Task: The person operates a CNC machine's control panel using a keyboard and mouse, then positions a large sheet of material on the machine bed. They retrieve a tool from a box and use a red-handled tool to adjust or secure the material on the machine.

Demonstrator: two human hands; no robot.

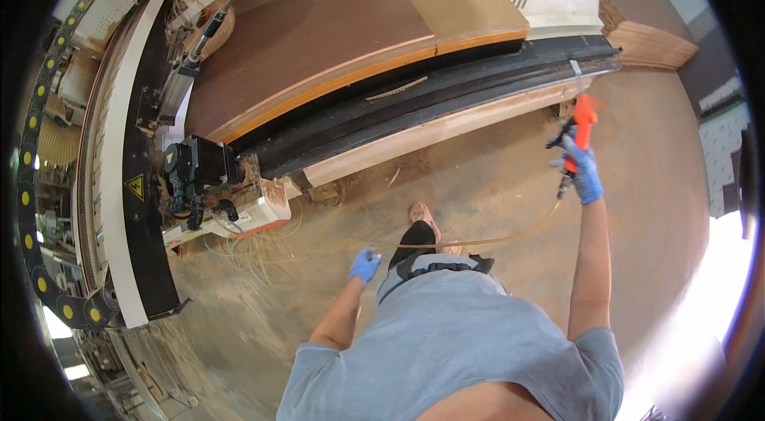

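Observation:
My right hand (587,174), in a blue glove, is wrapped round an orange air blow gun (586,122) held out to the right. The gun's nozzle end is close to the right end of the machine bed's dusty front rail (446,122). A thin yellowish air hose (510,240) runs from the gun's lower end across in front of my body to the left. My left hand (365,265), gloved too, hangs low beside my leg with its fingers curled. The hose passes close to its fingertips; whether they grip anything is unclear.
Brown panels (319,54) lie on the machine bed. At left stands the gantry (135,182) with a black motor (203,166) and a cable chain (32,158). Loose thin tubing (247,249) lies on the dusty floor (486,174). Stacked boards (653,46) sit at far right.

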